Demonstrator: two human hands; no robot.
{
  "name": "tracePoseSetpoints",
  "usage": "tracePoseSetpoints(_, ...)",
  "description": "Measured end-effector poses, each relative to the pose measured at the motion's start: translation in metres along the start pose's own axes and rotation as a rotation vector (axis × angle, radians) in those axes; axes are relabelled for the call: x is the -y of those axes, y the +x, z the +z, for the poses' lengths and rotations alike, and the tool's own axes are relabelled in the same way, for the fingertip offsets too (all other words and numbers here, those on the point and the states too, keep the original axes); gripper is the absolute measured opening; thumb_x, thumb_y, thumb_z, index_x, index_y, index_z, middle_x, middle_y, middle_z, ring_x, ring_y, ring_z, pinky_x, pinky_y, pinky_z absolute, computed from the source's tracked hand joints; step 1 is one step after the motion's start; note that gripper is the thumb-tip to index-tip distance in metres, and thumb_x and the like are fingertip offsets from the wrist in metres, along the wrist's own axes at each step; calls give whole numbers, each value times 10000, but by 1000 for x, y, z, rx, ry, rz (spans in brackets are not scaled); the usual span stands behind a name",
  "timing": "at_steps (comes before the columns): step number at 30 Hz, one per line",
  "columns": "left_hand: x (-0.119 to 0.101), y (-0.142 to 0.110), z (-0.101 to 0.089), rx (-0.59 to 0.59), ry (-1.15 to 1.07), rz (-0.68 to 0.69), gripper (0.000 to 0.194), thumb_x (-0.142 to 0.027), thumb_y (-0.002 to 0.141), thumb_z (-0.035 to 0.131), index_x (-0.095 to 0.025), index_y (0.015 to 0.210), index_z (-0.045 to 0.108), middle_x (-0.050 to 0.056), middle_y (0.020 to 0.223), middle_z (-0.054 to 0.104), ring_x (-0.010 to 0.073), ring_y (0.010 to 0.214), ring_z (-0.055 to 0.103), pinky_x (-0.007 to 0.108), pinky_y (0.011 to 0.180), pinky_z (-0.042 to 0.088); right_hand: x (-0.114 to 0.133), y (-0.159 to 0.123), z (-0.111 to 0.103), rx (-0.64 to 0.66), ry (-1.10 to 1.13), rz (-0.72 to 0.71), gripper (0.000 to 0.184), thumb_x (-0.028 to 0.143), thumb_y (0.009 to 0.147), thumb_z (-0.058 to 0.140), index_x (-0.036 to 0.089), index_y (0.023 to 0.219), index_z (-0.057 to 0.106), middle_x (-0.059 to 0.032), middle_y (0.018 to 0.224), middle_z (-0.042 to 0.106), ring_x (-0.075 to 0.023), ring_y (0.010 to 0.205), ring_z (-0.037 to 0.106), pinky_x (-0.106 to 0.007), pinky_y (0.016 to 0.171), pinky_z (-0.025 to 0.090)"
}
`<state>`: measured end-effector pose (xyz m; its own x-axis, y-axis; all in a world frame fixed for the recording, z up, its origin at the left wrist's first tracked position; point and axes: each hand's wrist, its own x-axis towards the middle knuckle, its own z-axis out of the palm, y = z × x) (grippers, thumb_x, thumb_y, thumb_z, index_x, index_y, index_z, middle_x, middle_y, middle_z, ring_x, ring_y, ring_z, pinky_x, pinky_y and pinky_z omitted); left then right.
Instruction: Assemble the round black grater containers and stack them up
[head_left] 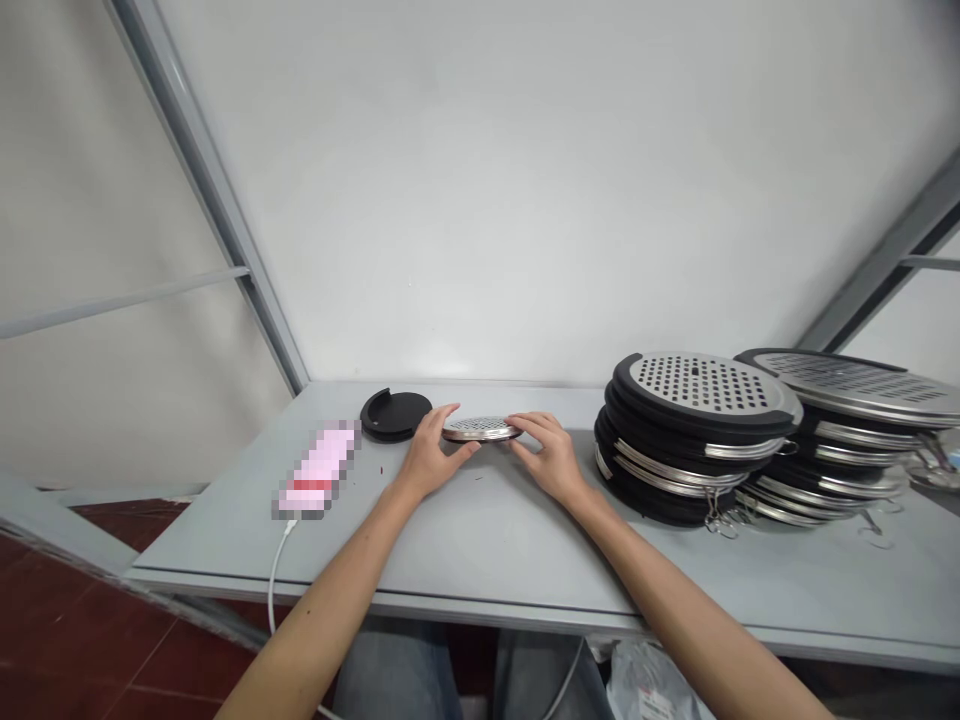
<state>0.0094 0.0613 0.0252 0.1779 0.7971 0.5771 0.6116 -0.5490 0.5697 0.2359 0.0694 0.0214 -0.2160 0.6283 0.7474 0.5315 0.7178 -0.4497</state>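
Note:
Between my two hands is a round perforated metal disc, small and flat, with a shiny rim and a dark underside. My left hand is curled around its left edge, fingers on the far side and thumb nearer me. At the opposite edge, my right hand pinches the disc between fingers above and thumb below. Just left of my left hand lies a round black tray-like piece with a raised partial rim. How far the disc is off the tabletop, I cannot tell.
Stacked at right are several larger perforated metal discs with black rims, and beside them another stack with slotted tops. Wire hooks stick out in front. A blurred-out phone with a white cable lies left on the grey table.

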Motion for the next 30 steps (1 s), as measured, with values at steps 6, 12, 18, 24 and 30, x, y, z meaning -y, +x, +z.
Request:
tracePoseSetpoints(6,-1,1,0,-27,-56,109,364,-400,852,620,-227,1171,586,73,1156,618,197,986,618,367,934,495,7,1,-2,-54,-29,46,241,308,840,611,242,1064,671,-66,1009,695,-240,944,599,-415,863,492)
tracePoseSetpoints(12,2,2,-1,-19,-88,86,308,-381,902,553,-235,1169,601,67,1160,625,198,1040,611,361,950,498,-5,1,2,-71,-49,114,464,384,805,646,211,1229,576,-112,1167,641,-266,1079,568,-433,912,474)
tracePoseSetpoints(18,11,3,4,-75,-42,34,346,-376,946,452,-206,1238,526,103,1335,536,222,1273,485,408,1071,405,-14,-2,5,-47,-9,162,254,372,808,643,215,1006,673,-75,974,701,-236,922,626,-396,845,505)
tracePoseSetpoints(24,5,1,4,-101,0,39,535,-377,852,607,-225,1335,432,113,1402,451,234,1252,496,398,1042,436,-1,-1,1,-61,-18,73,167,296,832,613,244,970,691,-66,944,688,-228,895,611,-394,838,506)
tracePoseSetpoints(30,-3,1,1,-19,17,121,392,-355,873,591,-259,1250,548,72,1308,556,226,1223,522,419,1063,418,1,-2,2,-59,-33,34,177,242,810,608,251,959,703,-65,936,675,-227,898,603,-394,823,506)
